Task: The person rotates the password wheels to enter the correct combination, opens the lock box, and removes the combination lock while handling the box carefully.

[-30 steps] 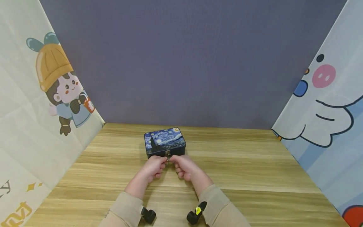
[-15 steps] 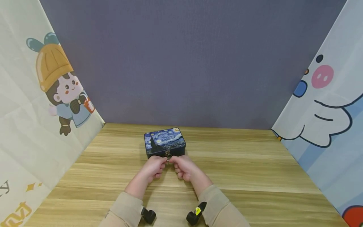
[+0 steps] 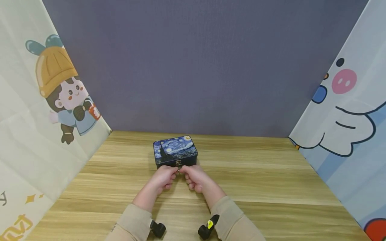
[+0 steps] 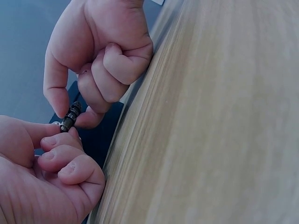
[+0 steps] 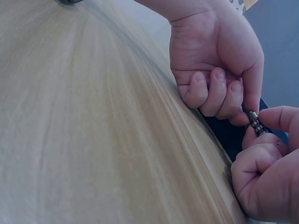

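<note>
A small tin box (image 3: 175, 150) with a blue starry-night painting on its lid lies shut at the back of the table, left of centre. On its front is a brass-coloured latch (image 3: 178, 162), and there a small dark combination padlock (image 4: 71, 116) with ringed dials shows between the fingers. My left hand (image 3: 165, 176) pinches one end of this padlock between thumb and forefinger. From the other side my right hand (image 3: 196, 177) pinches it around the dials. The remaining fingers of both hands are curled in. Fingertips partly cover the padlock (image 5: 258, 124) in both wrist views.
The box stands on a wood-grain table (image 3: 256, 180), near a grey back panel (image 3: 193, 67). Cartoon-printed sheets border the left (image 3: 24, 134) and right (image 3: 352, 134) sides. Both sleeves carry a small black camera near the table's front.
Both hands stay at the front of the box with hardly any movement. The box has not shifted.
</note>
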The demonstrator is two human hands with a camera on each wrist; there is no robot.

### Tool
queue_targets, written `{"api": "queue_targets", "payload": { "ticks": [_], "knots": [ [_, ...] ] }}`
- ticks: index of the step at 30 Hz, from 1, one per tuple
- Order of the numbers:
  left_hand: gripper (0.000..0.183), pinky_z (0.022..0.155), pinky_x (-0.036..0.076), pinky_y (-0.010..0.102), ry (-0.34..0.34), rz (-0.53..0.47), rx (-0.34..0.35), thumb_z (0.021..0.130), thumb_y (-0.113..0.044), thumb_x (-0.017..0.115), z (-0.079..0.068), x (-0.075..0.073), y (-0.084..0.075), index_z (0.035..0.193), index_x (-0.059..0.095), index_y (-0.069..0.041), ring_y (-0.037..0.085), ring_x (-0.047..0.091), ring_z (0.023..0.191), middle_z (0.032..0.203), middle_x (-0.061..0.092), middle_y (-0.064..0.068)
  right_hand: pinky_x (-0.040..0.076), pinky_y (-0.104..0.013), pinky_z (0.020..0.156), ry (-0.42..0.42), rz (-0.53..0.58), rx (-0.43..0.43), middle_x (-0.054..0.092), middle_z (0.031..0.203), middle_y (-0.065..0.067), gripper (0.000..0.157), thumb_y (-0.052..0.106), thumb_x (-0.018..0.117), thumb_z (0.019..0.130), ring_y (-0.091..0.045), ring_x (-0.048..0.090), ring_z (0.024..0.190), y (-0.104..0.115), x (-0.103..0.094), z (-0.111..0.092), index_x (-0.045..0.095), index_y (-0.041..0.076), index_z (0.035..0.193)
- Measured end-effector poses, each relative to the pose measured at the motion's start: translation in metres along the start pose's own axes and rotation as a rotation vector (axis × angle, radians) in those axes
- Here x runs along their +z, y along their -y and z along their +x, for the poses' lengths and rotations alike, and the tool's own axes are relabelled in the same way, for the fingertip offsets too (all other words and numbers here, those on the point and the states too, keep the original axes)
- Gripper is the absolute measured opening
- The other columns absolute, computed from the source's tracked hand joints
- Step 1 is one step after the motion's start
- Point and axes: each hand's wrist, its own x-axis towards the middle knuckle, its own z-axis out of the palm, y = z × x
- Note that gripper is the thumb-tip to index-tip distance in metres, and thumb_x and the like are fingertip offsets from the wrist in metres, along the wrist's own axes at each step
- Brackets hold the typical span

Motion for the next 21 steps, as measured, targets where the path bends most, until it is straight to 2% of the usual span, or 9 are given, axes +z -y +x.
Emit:
{"api": "queue_targets", "payload": {
  "ticks": [21],
  "knots": [
    [0.025,0.044,0.021,0.023,0.003,0.004,0.005,0.106,-0.016,0.047,0.0010,-0.0008,0.0007,0.094,0.059,0.003,0.008,0.022,0.047,0.063,0.035,-0.002,0.019,-0.021,0.038,-0.002,-0.007,0.000,0.028,0.054,0.008,0.033,0.021,0.067,0.082,-0.005,0.023,0.042,-0.0006,-0.0001,0.0015,0.043,0.017,0.060]
  ]
}}
